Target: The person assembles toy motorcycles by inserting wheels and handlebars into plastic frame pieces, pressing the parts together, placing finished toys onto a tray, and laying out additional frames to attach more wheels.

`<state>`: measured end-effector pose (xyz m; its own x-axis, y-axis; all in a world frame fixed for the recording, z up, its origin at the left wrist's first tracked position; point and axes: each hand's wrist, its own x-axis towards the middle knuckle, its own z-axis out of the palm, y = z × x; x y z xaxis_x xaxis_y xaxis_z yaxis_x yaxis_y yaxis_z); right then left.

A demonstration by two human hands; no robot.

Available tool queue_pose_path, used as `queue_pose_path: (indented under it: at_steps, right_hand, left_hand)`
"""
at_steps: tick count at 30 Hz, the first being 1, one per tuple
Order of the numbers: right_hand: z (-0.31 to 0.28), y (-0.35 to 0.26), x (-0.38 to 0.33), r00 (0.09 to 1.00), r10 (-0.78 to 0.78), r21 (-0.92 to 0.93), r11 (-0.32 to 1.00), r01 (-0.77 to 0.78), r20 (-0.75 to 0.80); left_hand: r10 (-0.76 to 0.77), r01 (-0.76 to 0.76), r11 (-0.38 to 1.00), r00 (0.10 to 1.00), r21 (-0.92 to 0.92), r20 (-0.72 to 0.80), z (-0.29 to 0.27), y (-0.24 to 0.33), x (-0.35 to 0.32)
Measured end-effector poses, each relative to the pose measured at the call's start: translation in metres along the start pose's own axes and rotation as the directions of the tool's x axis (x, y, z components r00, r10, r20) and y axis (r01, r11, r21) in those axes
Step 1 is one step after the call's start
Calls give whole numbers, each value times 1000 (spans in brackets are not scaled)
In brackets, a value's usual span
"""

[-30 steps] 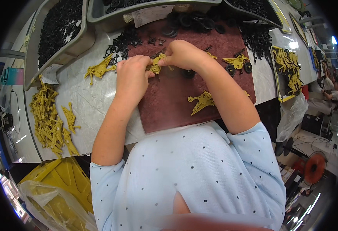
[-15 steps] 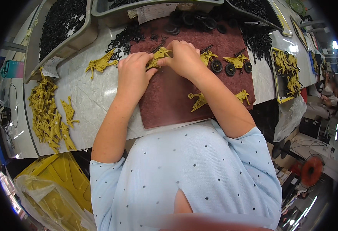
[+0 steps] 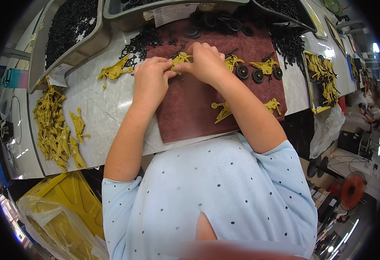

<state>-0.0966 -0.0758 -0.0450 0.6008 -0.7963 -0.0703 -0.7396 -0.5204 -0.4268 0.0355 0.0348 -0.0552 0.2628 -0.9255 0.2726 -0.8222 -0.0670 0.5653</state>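
Over the far part of a dark red cloth (image 3: 185,117), my left hand (image 3: 152,77) and my right hand (image 3: 205,64) both close on one yellow toy motorcycle body (image 3: 180,59). My fingers cover much of it, and a thin black piece shows at its upper side. Right of my right hand stands a yellow toy motorcycle (image 3: 264,67) with black wheels; another, partly hidden by that hand, shows one wheel (image 3: 242,71). A yellow body (image 3: 223,113) lies partly behind my right forearm. Left of my left hand, another yellow body (image 3: 114,71) rests on the table.
Yellow parts are piled (image 3: 51,130) on the left of the table. Black wheels (image 3: 216,22) and small black parts (image 3: 142,43) lie at the far side. Grey bins (image 3: 103,39) stand behind them. At the right edge is a yellow tray (image 3: 315,111) of yellow pieces.
My hands stay on the same yellow body. My left fingers have shifted slightly, and the right hand has edged a little left and away from me.
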Motion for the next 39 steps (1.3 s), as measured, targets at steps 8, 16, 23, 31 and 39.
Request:
queue_pose_path:
  at_steps: [8,16,23,31,39]
  right_hand:
    - [-5,-6,5,995,30,-48,999,-25,100]
    - [0,-14,4,993,14,-129,992,1,116]
    - [-3,-20,2,990,15,-187,982,11,138]
    - [-7,-14,7,986,-27,-220,973,63,162]
    - [-30,11,17,936,-182,315,946,82,301]
  left_hand:
    - [99,-91,991,991,96,-90,8,3,-1]
    - [242,-184,937,954,296,-175,17,12,-3]
    - [296,-224,889,946,399,-128,19,16,4]
    - [211,-180,931,975,318,-66,16,17,5]
    - [65,-56,994,993,94,-96,-3,18,-3]
